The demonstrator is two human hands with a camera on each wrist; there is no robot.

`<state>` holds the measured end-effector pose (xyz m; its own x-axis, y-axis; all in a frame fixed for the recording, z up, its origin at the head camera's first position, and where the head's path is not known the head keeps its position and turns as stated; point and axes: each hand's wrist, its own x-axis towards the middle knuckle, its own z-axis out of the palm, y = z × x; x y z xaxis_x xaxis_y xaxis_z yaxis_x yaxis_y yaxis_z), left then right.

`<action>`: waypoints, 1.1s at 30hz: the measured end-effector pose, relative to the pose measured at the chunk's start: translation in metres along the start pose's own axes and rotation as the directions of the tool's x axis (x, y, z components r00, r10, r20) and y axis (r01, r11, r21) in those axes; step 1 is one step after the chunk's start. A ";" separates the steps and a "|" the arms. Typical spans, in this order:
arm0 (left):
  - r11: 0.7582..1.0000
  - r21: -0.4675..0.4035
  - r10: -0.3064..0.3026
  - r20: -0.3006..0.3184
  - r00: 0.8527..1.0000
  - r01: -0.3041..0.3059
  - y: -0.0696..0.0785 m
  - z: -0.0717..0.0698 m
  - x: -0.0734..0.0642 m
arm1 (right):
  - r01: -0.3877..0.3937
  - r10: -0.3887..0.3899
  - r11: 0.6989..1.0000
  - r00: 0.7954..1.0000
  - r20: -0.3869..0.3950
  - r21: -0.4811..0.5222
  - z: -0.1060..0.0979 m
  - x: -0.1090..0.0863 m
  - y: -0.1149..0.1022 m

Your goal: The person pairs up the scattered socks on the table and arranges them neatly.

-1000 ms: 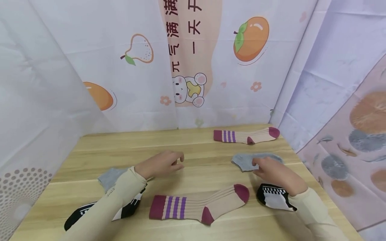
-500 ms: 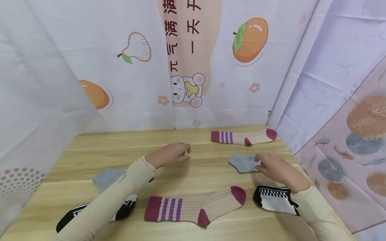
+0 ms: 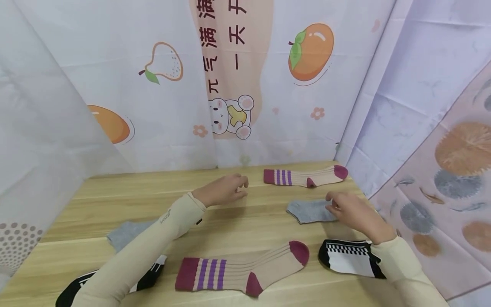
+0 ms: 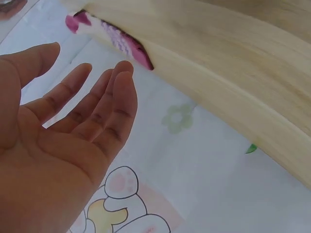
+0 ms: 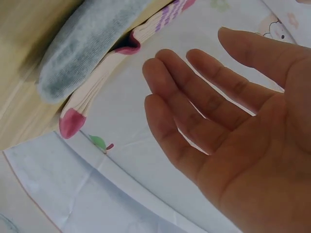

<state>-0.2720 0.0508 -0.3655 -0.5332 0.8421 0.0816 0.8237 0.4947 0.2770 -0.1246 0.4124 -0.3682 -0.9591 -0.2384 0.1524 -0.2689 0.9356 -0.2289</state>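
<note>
My left hand (image 3: pixel 222 190) hovers above the middle of the table with loosely bent fingers and nothing in them. In the left wrist view its palm and spread fingers (image 4: pixel 124 99) show bare. My right hand (image 3: pixel 354 214) hangs over the right grey ankle sock (image 3: pixel 310 212), covering its far end in the head view; its fingers (image 5: pixel 160 116) are relaxed and hold nothing. Behind that sock lies a beige crew sock with burgundy toe and purple stripes (image 3: pixel 299 178). A matching crew sock (image 3: pixel 234 273) lies nearer the front. A black-and-white checkered ankle sock (image 3: pixel 349 258) sits beside my right sleeve.
Under and beside my left sleeve (image 3: pixel 153 243) lie another grey sock (image 3: pixel 126 233) and a black-and-white sock (image 3: pixel 149 277), both partly hidden. White printed curtains (image 3: pixel 161 115) enclose the wooden table (image 3: pixel 230 230) at the back and sides.
My left hand has drifted right and toward the back of the table. The right hand has shifted slightly right over the grey sock. The head view has turned a little; the socks stay put.
</note>
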 end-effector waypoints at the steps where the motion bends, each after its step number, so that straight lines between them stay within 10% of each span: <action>1: 1.000 -0.008 0.000 -0.008 1.000 0.000 -0.002 -0.001 0.003 | -0.010 0.010 1.000 1.000 0.002 -0.003 -0.001 0.001 0.001; 10: 0.997 -0.074 -0.031 -0.051 0.998 0.028 -0.011 -0.013 0.025 | -0.012 0.012 1.000 0.999 -0.037 -0.011 -0.009 0.007 0.019; 33: 0.990 -0.115 -0.079 -0.026 0.997 0.075 -0.018 0.017 0.098 | -0.059 0.064 0.995 0.996 -0.061 0.079 -0.005 0.054 0.097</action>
<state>-0.3355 0.1277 -0.3791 -0.6014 0.7945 0.0848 0.7535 0.5287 0.3908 -0.2023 0.4919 -0.3771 -0.9672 -0.1613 0.1961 -0.2176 0.9247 -0.3125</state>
